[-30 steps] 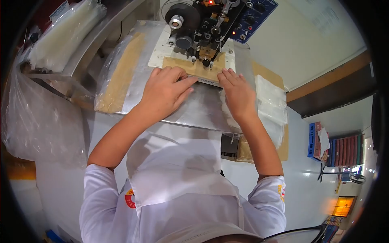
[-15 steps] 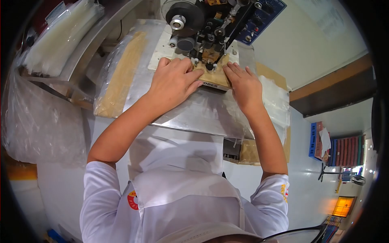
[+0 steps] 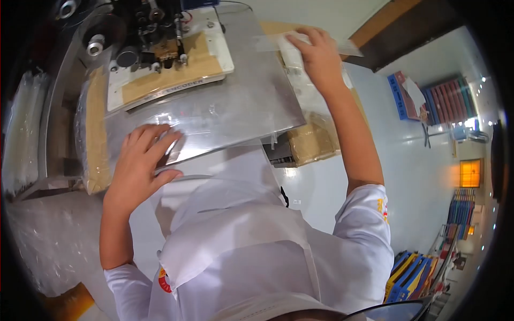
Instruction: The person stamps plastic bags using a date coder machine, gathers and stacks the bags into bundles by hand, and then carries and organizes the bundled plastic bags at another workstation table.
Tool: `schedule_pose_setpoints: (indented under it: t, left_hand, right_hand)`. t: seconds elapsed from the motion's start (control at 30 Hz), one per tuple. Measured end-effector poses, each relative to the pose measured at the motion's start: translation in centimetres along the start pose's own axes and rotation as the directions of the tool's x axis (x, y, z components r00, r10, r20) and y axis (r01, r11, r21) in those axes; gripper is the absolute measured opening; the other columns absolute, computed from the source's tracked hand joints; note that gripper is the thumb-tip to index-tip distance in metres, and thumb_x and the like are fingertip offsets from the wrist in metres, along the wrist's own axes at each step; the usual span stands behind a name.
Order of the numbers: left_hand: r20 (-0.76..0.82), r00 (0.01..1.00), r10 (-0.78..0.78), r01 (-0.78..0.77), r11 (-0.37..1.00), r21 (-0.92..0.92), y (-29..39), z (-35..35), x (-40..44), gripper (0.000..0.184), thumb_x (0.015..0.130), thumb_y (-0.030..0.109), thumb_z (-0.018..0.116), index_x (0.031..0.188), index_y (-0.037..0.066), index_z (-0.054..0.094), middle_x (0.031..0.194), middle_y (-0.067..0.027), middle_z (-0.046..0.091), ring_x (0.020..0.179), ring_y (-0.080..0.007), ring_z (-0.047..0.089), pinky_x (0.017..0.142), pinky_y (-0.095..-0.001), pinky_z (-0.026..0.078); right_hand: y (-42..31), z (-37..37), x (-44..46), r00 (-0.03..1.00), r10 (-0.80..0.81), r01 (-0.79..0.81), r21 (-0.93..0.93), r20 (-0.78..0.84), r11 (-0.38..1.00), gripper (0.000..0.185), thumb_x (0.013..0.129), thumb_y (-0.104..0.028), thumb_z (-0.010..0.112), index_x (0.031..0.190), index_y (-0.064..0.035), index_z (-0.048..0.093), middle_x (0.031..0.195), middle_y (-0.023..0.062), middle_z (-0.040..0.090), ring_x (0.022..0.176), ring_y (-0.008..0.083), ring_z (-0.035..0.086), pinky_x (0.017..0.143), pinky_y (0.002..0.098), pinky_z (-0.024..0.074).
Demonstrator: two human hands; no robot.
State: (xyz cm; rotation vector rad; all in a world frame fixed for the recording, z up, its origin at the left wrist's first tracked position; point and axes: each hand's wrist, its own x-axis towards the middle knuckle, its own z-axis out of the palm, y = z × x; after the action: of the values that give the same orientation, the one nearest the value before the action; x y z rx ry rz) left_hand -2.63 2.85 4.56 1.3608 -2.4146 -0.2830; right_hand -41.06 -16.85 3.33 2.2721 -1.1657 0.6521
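My left hand [image 3: 142, 160] is at the front edge of the metal tabletop [image 3: 257, 115], fingers apart and holding nothing visible. Farther right, my right hand [image 3: 319, 61] has bent fingers around a clear plastic bag [image 3: 349, 48], whose film sticks out on both sides of it. Beneath that hand lie more clear plastic bags [image 3: 313, 99] in a brown carton. The coding machine [image 3: 166, 51] stands at the upper left, its white base lettered "ENCODER" and partly covered with brown tape [image 3: 152, 83]. Neither hand touches the machine.
Plastic-wrapped brown cardboard [image 3: 96, 128] lines the table's left side. Bundles of clear bags [image 3: 27, 128] rest on a metal stand at far left. Below the table's right corner is a taped carton [image 3: 313, 142]. Coloured crates [image 3: 409, 275] stand on the floor at lower right.
My view has turned right, so the machine appears farther left. Both hands have left the machine's base: the left came back to the table edge, the right went out to the bags.
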Motion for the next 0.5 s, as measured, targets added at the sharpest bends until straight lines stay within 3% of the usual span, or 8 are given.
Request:
schedule_pose_setpoints:
  t: [0.1,0.17,0.23,0.33,0.43,0.5]
  left_hand:
    - [0.018,0.999,-0.029,0.029,1.0,0.008,-0.8,0.3,-1.5,0.052,0.073,0.016,0.081,0.123,0.009,0.066,0.128,-0.0113,0.061,0.116,-0.0334,0.054,0.098,-0.0434,0.043]
    - [0.015,0.999,-0.042,0.043,0.998,-0.037,-1.6,0.7,-2.2,0.052,0.072,0.011,0.081,0.121,0.008,0.067,0.13,-0.0108,0.06,0.116,-0.0334,0.054,0.098,-0.0431,0.043]
    - [0.021,0.999,-0.039,0.041,0.994,-0.102,-2.2,0.9,-2.5,0.051,0.07,0.006,0.081,0.119,0.007,0.067,0.132,-0.0103,0.06,0.117,-0.0334,0.053,0.099,-0.0428,0.043]
    - [0.055,0.992,-0.116,0.124,0.975,-0.186,-1.6,0.1,-2.0,0.051,0.07,0.006,0.081,0.12,0.008,0.067,0.131,-0.0099,0.061,0.115,-0.0335,0.054,0.098,-0.0422,0.045]
    - [0.041,0.993,-0.11,0.115,0.982,-0.149,-0.4,-0.2,-1.9,0.05,0.071,0.002,0.079,0.12,0.007,0.066,0.128,-0.01,0.063,0.113,-0.0333,0.056,0.098,-0.0423,0.046]
    - [0.015,0.998,-0.061,0.062,0.997,-0.047,-0.1,-0.2,-2.0,0.05,0.072,-0.001,0.077,0.12,0.007,0.066,0.126,-0.0098,0.064,0.112,-0.0324,0.057,0.097,-0.0416,0.048]
  right_hand:
    - [4.1,2.1,-6.6,0.991,0.123,-0.127,-0.09,-0.047,0.988,0.041,0.084,-0.002,0.059,0.117,-0.0213,0.073,0.113,0.0066,0.067,0.106,0.0296,0.06,0.09,0.0458,0.0455]
    - [5.0,4.6,-12.6,0.951,0.263,-0.251,-0.094,0.162,0.963,0.037,0.088,-0.007,0.06,0.12,-0.0215,0.071,0.112,0.0069,0.067,0.106,0.0301,0.06,0.091,0.0458,0.0458]
    - [5.7,7.0,-17.0,0.742,0.377,-0.422,-0.051,0.554,0.905,0.036,0.092,-0.02,0.063,0.128,-0.0169,0.067,0.123,0.0097,0.066,0.117,0.0341,0.058,0.099,0.0469,0.0439]
    - [5.1,7.8,-19.0,0.82,0.386,-0.503,0.21,0.423,0.838,0.049,0.092,-0.035,0.067,0.134,-0.01,0.062,0.134,0.0129,0.063,0.129,0.0366,0.052,0.106,0.0496,0.0405]
    - [3.1,5.0,-14.5,0.94,0.34,-0.342,0.075,0.035,0.937,0.056,0.089,-0.036,0.072,0.135,-0.0055,0.06,0.139,0.0147,0.06,0.135,0.0364,0.049,0.11,0.0484,0.039]
    - [-0.8,-0.1,-8.6,0.928,0.338,-0.29,0.267,-0.157,0.919,0.054,0.088,-0.029,0.075,0.134,-0.0064,0.061,0.136,0.014,0.062,0.129,0.0345,0.054,0.106,0.0439,0.0422]
